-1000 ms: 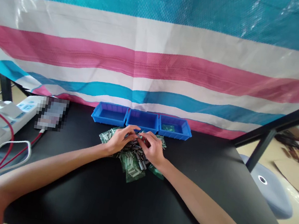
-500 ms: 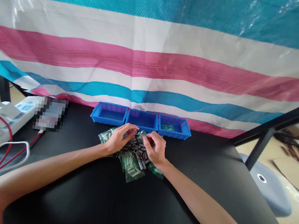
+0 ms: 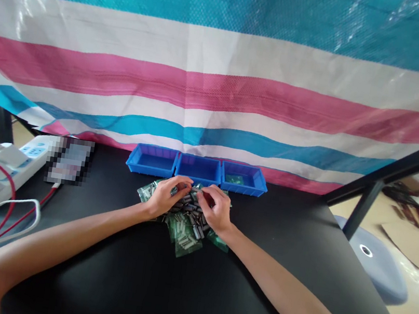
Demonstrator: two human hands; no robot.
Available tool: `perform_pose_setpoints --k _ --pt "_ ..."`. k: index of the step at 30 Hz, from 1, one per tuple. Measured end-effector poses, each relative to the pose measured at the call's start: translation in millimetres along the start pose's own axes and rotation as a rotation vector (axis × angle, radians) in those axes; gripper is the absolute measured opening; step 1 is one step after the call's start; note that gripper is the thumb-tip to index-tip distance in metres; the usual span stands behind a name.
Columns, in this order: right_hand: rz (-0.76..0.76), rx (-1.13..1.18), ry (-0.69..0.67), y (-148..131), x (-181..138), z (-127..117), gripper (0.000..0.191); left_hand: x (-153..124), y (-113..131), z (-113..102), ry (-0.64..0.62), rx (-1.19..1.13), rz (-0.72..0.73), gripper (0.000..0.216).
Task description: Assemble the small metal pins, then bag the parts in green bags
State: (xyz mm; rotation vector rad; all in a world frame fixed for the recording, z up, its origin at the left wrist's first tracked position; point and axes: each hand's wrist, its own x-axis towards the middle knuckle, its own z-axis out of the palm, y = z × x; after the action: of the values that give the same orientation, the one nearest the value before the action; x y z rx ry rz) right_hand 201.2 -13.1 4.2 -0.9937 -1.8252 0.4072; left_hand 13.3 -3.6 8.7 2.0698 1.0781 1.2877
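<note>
My left hand is over the left part of a heap of small metal cylinders, its thumb and fingers pinched together. What sits between those fingertips is too small to make out. From the right, my right hand pinches a small greyish metal cylinder just above the heap, its tip close to the left fingertips. Under and around the loose cylinders lie greenish clear plastic bags, one bag in front with several cylinders inside. Another bag pokes out below my right wrist.
Behind the heap stand three blue bins: a left bin, a middle bin and a right bin with a green bag in it. A white power strip and red and white cables lie left on the black table. A striped sheet hangs behind.
My right fingertips have shifted slightly left and up, closer to the left ones, and a small cylinder now shows between the hands. The left hand has barely moved.
</note>
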Motion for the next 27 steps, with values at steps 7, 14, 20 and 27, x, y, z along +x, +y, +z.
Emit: perform_pose_setpoints --k 7,14,20,27 --pt "0.003 -0.010 0.006 0 0 0 0.012 0 1 0 0.010 -0.005 -0.007 0.021" --pt "0.006 -0.004 -0.001 -1 0 -1 0.012 0 6 -3 0.008 0.019 -0.024 0.017" --pt "0.014 0.005 -0.006 -3 1 -2 0.014 -1 8 -5 0.010 0.012 -0.040 0.015" --pt "0.017 -0.004 -0.009 0 1 -1 0.013 -2 10 -4 0.018 -0.042 -0.073 0.017"
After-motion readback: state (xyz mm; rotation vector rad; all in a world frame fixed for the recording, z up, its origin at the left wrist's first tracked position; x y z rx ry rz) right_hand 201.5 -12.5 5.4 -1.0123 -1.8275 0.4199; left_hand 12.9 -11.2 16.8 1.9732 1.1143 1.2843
